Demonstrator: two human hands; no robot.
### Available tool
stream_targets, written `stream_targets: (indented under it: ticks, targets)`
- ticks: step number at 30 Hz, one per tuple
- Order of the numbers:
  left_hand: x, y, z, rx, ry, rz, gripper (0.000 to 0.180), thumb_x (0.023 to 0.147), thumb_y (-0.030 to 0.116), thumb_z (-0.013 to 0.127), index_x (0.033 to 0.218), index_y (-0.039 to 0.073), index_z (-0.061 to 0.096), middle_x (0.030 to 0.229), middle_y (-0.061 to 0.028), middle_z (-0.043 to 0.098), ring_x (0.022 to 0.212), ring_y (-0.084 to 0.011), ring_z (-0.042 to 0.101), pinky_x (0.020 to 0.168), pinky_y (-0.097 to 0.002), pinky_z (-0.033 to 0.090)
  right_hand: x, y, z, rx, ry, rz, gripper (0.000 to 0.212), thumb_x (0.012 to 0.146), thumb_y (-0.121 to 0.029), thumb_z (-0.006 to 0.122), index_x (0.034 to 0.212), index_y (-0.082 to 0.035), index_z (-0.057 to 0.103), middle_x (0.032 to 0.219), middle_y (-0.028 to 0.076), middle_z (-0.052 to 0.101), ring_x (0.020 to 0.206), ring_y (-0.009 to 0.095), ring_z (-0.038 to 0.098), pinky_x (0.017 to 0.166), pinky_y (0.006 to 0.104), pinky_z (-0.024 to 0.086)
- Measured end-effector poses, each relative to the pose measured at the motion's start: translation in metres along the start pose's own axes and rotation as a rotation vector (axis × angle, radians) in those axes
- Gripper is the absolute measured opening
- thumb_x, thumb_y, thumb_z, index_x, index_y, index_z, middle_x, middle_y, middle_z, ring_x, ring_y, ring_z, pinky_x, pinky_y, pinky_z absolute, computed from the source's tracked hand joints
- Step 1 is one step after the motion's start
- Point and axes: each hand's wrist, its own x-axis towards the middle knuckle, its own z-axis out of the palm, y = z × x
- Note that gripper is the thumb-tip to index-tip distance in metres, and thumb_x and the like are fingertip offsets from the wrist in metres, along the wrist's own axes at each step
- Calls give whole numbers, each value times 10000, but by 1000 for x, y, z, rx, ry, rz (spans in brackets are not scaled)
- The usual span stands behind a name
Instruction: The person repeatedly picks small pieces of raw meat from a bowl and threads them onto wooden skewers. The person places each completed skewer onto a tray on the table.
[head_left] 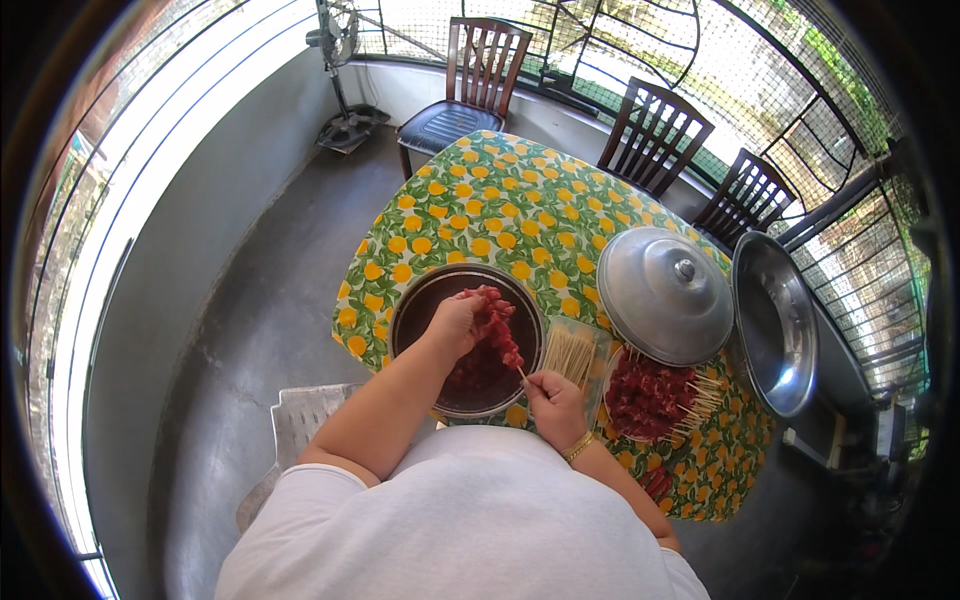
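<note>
Over a round metal pot (398,318) of dark red liquid and meat, a skewer of red meat (503,338) slants down toward me. My left hand (458,325) is closed on the meat at its far end. The bare lower end of the stick is pinched in my right hand (556,405), just beyond the pot's near right rim. A clear container of bamboo sticks (570,354) stands beside that hand. Farther right, filled meat skewers (650,397) lie heaped, their bare stick ends pointing right.
A domed aluminium lid (665,290) lies behind the skewers, and a large metal basin (773,325) leans at the table's right edge. Lemon-patterned cloth (480,222) covers the table. Dark wooden chairs (655,135) line the far side; a fan (340,85) stands far left.
</note>
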Motion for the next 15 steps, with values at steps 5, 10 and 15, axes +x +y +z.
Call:
stream_targets:
  ticks: [5,10,15]
  targets:
    - [2,-4,-3,-34,-27,-30,125,1003,89,484,1062,20,571,1008,-172,680,983,-302,680,808,-420,563,0,1,1,117,1,92,85,912,-83,655,902,0,665,704,48,614,653,107,561,615,269,455]
    - [6,-9,-7,-7,-38,-38,172,1023,137,464,1088,14,565,1053,-185,674,1043,-317,668,871,-451,562,2,7,2,178,11,156,89,920,-77,646,902,8,666,717,18,607,665,85,544,609,253,444]
    - [12,-3,-14,-99,-84,-147,181,1019,133,476,1120,16,571,1096,-162,679,1035,-316,666,856,-458,558,3,9,1,275,-26,230,82,934,-72,633,915,0,667,722,-8,594,663,63,521,596,238,425]
